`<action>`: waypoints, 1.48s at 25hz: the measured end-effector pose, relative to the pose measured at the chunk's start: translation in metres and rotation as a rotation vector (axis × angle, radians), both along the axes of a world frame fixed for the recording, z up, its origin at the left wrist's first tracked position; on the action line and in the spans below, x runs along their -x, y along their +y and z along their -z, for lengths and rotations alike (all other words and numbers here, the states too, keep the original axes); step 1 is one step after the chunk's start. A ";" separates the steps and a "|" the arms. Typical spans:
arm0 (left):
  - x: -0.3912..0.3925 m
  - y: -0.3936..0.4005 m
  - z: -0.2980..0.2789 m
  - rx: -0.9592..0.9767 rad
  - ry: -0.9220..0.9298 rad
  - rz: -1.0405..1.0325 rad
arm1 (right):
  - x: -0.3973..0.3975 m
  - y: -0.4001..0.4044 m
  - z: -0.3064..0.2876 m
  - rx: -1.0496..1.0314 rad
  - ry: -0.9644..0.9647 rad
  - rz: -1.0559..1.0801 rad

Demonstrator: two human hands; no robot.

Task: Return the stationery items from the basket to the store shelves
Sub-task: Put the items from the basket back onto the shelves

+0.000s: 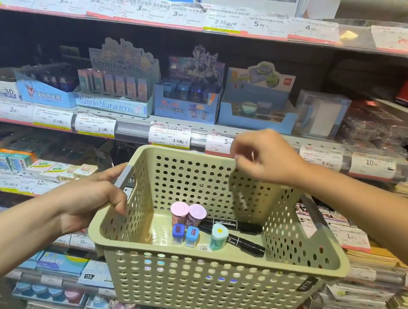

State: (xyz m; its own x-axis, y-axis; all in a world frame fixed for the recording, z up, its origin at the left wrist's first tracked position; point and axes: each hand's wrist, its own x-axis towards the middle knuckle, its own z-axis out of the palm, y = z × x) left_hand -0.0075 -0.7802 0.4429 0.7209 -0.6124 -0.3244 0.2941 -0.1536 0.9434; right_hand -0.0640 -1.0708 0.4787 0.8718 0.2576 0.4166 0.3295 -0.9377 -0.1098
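- The green perforated basket [203,276] is held up in front of the store shelves [131,128], roughly level with the row of price tags [169,136].
- Left hand [91,197] is clamped on the basket's left edge, fingers [112,202] curled round the grey handle [122,176], so it's carrying the whole thing.
- Right hand [265,155] hangs just above the far rim, fingers loosely bent and pinched together a bit, with nothing in them as far as I can see.
- What's sitting on the basket floor, all bunched near the middle:
  - two pink-capped tubes [188,215] standing side by side
  - two small blue sharpeners [185,235] right in front of them, touching each other
  - a teal sharpener [219,237] with a yellowish dot on top, just right of the blue ones
  - two black markers [240,234] lying flat behind and beside the teal one, angled toward each other
- On the shelf behind the basket there's a Sanrio box [116,90], a blue box [186,99] of sharpeners next to it, and a Deli box [256,103] right of that.
- Notebook stacks [364,291] fill the lower right.
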 end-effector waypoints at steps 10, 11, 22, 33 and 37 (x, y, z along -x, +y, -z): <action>0.010 -0.005 -0.002 -0.047 -0.041 0.008 | -0.006 0.037 0.067 0.559 0.683 -0.036; 0.011 -0.005 -0.002 -0.043 -0.041 0.009 | -0.007 0.038 0.071 0.582 0.689 -0.031; 0.014 -0.009 -0.003 -0.064 -0.046 0.002 | -0.011 0.036 0.087 0.586 0.776 -0.021; 0.017 -0.009 -0.006 -0.077 -0.044 0.008 | -0.003 -0.013 -0.017 -0.260 0.519 0.036; 0.018 -0.010 -0.007 -0.071 -0.044 0.005 | -0.011 -0.036 -0.038 -0.348 0.343 0.097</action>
State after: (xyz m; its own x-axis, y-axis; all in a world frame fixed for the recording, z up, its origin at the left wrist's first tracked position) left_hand -0.0250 -0.7902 0.4501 0.7320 -0.5930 -0.3353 0.2519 -0.2217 0.9420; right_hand -0.0533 -1.1065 0.5169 0.9868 0.0651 0.1482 0.1325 -0.8505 -0.5089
